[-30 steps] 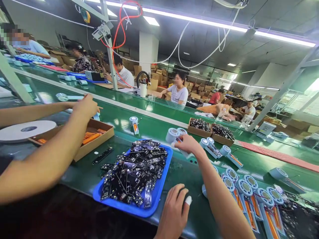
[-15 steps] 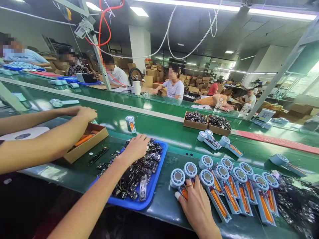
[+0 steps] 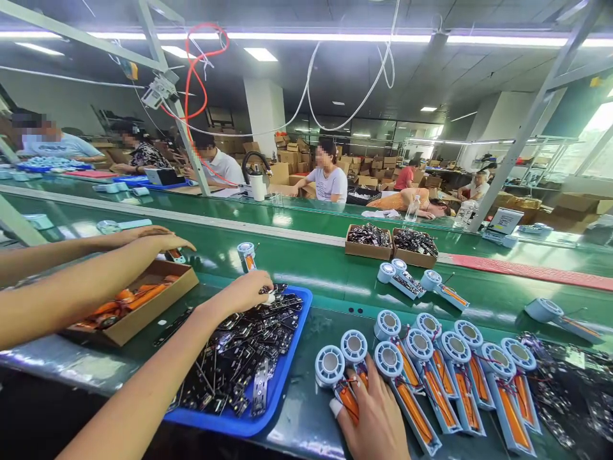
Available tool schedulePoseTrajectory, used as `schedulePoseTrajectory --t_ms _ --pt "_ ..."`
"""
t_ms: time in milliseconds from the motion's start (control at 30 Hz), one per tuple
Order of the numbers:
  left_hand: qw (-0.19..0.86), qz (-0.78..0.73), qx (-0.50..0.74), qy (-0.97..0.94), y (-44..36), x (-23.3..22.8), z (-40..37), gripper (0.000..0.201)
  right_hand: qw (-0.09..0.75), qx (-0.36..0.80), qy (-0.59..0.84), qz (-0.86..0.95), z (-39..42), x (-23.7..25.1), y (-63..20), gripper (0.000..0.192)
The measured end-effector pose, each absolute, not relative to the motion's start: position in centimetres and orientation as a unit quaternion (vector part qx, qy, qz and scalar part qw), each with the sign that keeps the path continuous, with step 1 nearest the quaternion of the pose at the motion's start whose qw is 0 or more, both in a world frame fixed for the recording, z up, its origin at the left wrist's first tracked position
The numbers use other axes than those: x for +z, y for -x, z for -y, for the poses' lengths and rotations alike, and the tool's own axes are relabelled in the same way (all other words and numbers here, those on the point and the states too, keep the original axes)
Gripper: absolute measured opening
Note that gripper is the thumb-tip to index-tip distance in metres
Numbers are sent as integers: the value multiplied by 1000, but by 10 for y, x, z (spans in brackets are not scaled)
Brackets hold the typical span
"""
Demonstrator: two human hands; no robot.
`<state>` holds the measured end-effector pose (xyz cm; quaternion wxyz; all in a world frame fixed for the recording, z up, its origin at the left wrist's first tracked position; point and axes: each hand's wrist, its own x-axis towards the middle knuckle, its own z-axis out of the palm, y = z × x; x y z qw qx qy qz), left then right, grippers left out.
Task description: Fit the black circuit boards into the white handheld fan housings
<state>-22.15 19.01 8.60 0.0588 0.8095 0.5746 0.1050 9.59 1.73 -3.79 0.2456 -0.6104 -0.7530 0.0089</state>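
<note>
My left hand [image 3: 244,292] reaches over a blue tray [image 3: 287,390] heaped with black circuit boards [image 3: 239,361]. Its fingers are curled together at the far side of the pile, with a white cover on a fingertip; what they pinch is hidden. My right hand [image 3: 376,415] lies over the left end of a group of light blue handheld fan housings [image 3: 330,366]. Thumb and fingers close around a housing's handle, where an orange battery [image 3: 347,402] shows. Several similar housings [image 3: 419,345] with orange batteries and thin wires lie beside this hand.
A co-worker's arms [image 3: 96,281] cross from the left above a cardboard box [image 3: 158,297] of orange batteries. On the green belt [image 3: 306,268] stand a fan housing [image 3: 246,255], others [image 3: 433,281] and two boxes of boards [image 3: 368,241]. More boards [image 3: 569,383] lie right.
My left hand has drawn its fingers together at the boards. My right hand stays on the fan housing. A co-worker's hand has shifted above the battery box. The camera view has tilted up slightly.
</note>
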Motion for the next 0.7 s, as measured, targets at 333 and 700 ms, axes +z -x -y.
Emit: schedulePoseTrajectory --t_ms 333,700 --pt "92 -647 410 -637 221 117 -150 49 247 1 554 795 3 -6 -109 56" --pt "318 -549 659 -404 95 58 -20 32 274 1 527 805 6 25 -110 18"
